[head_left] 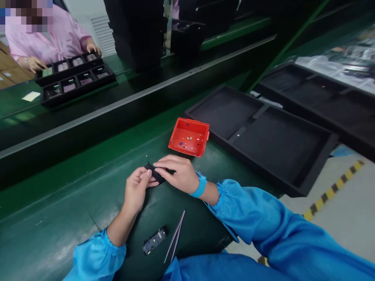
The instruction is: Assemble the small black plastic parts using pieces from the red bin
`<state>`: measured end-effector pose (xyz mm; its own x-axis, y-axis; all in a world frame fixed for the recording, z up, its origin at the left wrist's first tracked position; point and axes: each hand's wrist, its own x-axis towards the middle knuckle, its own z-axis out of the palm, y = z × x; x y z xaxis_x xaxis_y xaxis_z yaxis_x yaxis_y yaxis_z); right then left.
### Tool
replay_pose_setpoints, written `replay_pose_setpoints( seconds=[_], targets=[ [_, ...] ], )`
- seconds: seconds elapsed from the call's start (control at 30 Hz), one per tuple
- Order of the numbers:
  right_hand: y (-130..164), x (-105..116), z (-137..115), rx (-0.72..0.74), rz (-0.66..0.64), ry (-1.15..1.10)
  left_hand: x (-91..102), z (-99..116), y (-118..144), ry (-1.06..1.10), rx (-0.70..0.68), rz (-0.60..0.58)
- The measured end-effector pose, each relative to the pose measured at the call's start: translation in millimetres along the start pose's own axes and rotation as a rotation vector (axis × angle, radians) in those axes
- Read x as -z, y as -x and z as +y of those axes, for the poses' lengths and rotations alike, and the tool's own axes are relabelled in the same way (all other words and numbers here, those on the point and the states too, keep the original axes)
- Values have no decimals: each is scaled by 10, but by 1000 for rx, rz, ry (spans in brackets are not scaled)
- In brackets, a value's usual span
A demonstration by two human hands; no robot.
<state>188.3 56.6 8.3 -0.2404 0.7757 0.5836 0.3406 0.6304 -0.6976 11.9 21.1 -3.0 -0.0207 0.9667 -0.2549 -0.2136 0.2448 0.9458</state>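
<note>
Both hands met over a small black part (155, 173) lying low on the green worktop (73, 195), just in front of the red plastic bin (189, 137). The left hand (137, 190) pinched the part's near end, thumb and fingers closed on it. The right hand (178, 171) lay across the part's far end, fingers flat and pressed on top, the grip closed over it. What kind of part it was could not be made out; most of it was hidden under the fingers. A blue wrist strap (200, 187) circled the right wrist; both arms wore blue sleeves.

Nearer the body, a small dark circuit module (154, 241) lay on the worktop, with a pair of tweezers (175, 236) just beside it to the right, both apart from the hands. The red bin was tilted and held a few tiny specks. To its right sat a large black foam tray (307, 171) with wide compartments, and a second similar tray (310, 89) behind it.

Across the conveyor, another person in a pink coat (58, 37) rested hands on a black compartment tray (76, 80) holding small items.
</note>
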Motion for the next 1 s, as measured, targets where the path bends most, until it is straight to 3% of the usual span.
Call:
replay_pose_setpoints(
  seconds=[0.33,0.6,1.0],
  targets=[
    [52,-20,-12,5,-40,-51,13,-27,5,-33,-28,-58],
    [85,-58,-4,4,-7,-27,-18,19,34,-96,-84,-17],
    [67,-56,35,-18,-42,-73,-18,15,30,-152,-124,-65]
  ],
)
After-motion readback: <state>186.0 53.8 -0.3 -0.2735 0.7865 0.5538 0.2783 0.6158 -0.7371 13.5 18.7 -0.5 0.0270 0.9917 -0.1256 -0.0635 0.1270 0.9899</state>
